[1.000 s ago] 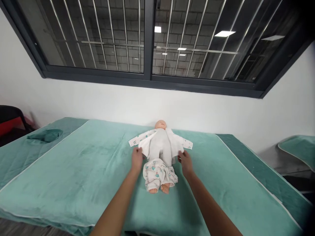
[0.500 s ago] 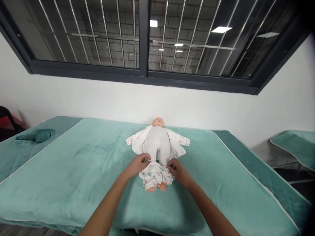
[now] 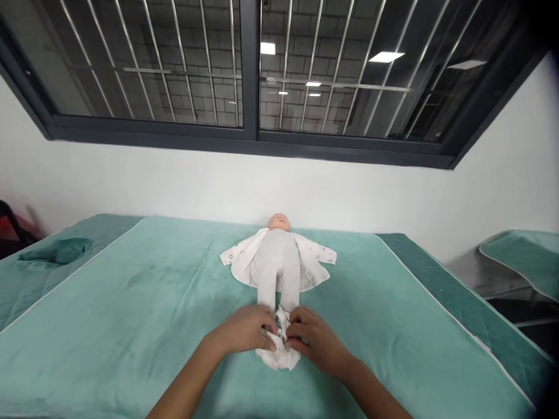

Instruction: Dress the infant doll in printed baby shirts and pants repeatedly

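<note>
A baby doll (image 3: 278, 256) lies on its back, its head by the wall and its legs toward me. An open white printed jacket (image 3: 312, 265) spreads out beneath its body, the sleeves reaching to both sides. White printed baby trousers (image 3: 279, 356) are bunched around the doll's lower legs, and the feet are hidden. My left hand (image 3: 250, 329) is closed on the left side of the bunched cloth. On the other side, my right hand (image 3: 318, 340) pinches the cloth, close to the left fingertips.
The doll rests on a massage bed with a green cover (image 3: 144, 308), which has a face hole (image 3: 56, 251) at its left end. A white wall and a barred window (image 3: 257, 87) stand behind. Another green-covered surface (image 3: 524, 256) is at the right.
Both hands have come closer together and toward me, drawing the trousers down the legs. More of the grey-white legs shows, while the feet are now covered.
</note>
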Demonstrator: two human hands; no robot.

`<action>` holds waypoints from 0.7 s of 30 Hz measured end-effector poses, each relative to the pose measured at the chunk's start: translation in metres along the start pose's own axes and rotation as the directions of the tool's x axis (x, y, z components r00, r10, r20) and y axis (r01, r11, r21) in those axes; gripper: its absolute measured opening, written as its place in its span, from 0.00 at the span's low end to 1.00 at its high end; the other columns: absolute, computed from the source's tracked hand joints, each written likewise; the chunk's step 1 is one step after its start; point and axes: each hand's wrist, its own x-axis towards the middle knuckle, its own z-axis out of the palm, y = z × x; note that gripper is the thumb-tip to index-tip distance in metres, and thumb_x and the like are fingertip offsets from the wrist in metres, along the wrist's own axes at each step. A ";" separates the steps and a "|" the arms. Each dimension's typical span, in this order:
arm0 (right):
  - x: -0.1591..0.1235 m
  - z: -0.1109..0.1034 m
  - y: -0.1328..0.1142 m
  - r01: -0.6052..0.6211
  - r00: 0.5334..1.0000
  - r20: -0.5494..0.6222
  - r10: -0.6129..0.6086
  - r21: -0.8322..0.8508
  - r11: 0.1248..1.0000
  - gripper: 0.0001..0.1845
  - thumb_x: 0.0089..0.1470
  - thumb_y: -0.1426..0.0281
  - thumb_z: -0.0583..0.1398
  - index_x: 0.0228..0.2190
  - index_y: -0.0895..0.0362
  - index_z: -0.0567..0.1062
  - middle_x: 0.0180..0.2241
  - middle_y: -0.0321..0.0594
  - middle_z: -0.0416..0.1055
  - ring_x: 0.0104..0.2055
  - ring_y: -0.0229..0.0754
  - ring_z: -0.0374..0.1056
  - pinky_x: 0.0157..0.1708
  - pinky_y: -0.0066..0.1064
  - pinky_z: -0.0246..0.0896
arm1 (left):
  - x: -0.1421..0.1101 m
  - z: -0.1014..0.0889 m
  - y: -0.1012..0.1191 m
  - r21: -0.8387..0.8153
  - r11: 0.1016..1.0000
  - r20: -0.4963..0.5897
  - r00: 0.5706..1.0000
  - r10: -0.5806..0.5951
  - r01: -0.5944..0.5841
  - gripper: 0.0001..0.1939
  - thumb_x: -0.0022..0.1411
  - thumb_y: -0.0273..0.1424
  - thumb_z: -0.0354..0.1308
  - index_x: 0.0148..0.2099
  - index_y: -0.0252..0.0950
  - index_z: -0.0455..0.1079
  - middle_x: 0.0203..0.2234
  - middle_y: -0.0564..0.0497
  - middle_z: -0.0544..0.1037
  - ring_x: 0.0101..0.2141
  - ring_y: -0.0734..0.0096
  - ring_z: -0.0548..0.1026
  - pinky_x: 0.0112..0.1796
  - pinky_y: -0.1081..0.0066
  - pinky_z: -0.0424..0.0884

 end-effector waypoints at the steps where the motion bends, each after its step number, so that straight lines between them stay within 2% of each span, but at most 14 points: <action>1: -0.001 0.000 -0.001 -0.020 1.000 0.001 0.020 0.009 1.000 0.06 0.55 0.67 0.64 0.30 0.54 0.72 0.38 0.35 0.66 0.41 0.40 0.62 0.40 0.32 0.56 | -0.001 0.000 0.000 0.030 1.000 -0.003 1.000 -0.005 0.005 0.11 0.49 0.34 0.67 0.38 0.44 0.76 0.34 0.56 0.76 0.36 0.68 0.73 0.34 0.74 0.59; 4: -0.005 -0.001 0.000 -0.078 0.997 -0.002 0.078 0.049 0.996 0.09 0.50 0.67 0.67 0.33 0.52 0.72 0.42 0.36 0.65 0.44 0.41 0.62 0.42 0.31 0.57 | -0.005 0.000 0.002 0.132 0.991 -0.025 0.999 -0.031 0.034 0.12 0.47 0.32 0.67 0.37 0.43 0.74 0.34 0.57 0.76 0.36 0.67 0.73 0.35 0.72 0.57; 7: -0.008 -0.004 0.000 -0.075 0.997 0.020 0.074 0.097 0.992 0.17 0.45 0.67 0.71 0.36 0.52 0.72 0.44 0.36 0.64 0.46 0.43 0.61 0.44 0.32 0.57 | -0.005 0.001 0.007 0.216 0.975 -0.073 0.997 -0.031 0.046 0.08 0.50 0.30 0.65 0.35 0.40 0.70 0.31 0.57 0.76 0.35 0.67 0.72 0.36 0.70 0.56; 9: -0.008 -0.005 -0.001 -0.071 0.997 0.020 0.069 0.130 0.989 0.16 0.44 0.69 0.71 0.34 0.52 0.71 0.44 0.35 0.64 0.46 0.42 0.61 0.44 0.32 0.57 | -0.004 0.002 0.011 0.248 0.968 -0.105 0.994 -0.017 0.042 0.06 0.53 0.29 0.62 0.34 0.39 0.68 0.30 0.57 0.75 0.35 0.68 0.72 0.37 0.70 0.55; 11: -0.008 -0.006 -0.002 -0.077 0.996 -0.035 0.084 0.157 0.985 0.14 0.46 0.73 0.69 0.31 0.53 0.69 0.43 0.35 0.64 0.47 0.42 0.60 0.45 0.32 0.56 | -0.003 0.001 0.016 0.281 0.958 -0.149 0.989 -0.009 0.051 0.04 0.56 0.29 0.61 0.34 0.38 0.67 0.30 0.57 0.75 0.35 0.68 0.72 0.37 0.69 0.55; 14: -0.003 -0.009 -0.001 -0.074 0.975 -0.192 0.113 0.200 0.977 0.07 0.53 0.74 0.63 0.29 0.54 0.68 0.45 0.38 0.64 0.49 0.43 0.59 0.48 0.33 0.55 | -0.003 -0.004 0.021 0.296 0.954 -0.198 0.980 0.010 0.050 0.04 0.60 0.33 0.59 0.35 0.38 0.68 0.31 0.56 0.75 0.35 0.68 0.72 0.38 0.69 0.55; 16: 0.003 -0.011 0.004 -0.060 0.951 -0.274 0.140 0.281 0.958 0.04 0.57 0.73 0.59 0.30 0.54 0.68 0.43 0.38 0.65 0.47 0.41 0.61 0.46 0.32 0.55 | -0.002 -0.010 0.021 0.238 0.971 -0.185 0.983 0.014 0.031 0.07 0.60 0.36 0.58 0.33 0.38 0.68 0.30 0.55 0.74 0.33 0.68 0.71 0.36 0.70 0.55; 19: 0.019 -0.012 0.014 -0.094 0.926 -0.294 0.238 0.430 0.898 0.06 0.60 0.69 0.56 0.30 0.55 0.66 0.32 0.35 0.65 0.35 0.38 0.61 0.37 0.29 0.55 | 0.005 -0.019 0.013 0.046 0.999 -0.152 0.988 -0.005 0.012 0.11 0.62 0.36 0.54 0.28 0.37 0.67 0.25 0.55 0.70 0.29 0.71 0.67 0.30 0.72 0.54; 21: 0.031 -0.008 0.023 -0.166 0.894 -0.281 0.349 0.516 0.840 0.12 0.59 0.64 0.56 0.27 0.55 0.63 0.25 0.32 0.60 0.30 0.36 0.57 0.32 0.28 0.52 | 0.017 -0.024 0.003 -0.125 0.992 -0.226 0.972 -0.059 0.031 0.15 0.63 0.37 0.51 0.26 0.36 0.66 0.23 0.55 0.68 0.27 0.71 0.65 0.28 0.73 0.54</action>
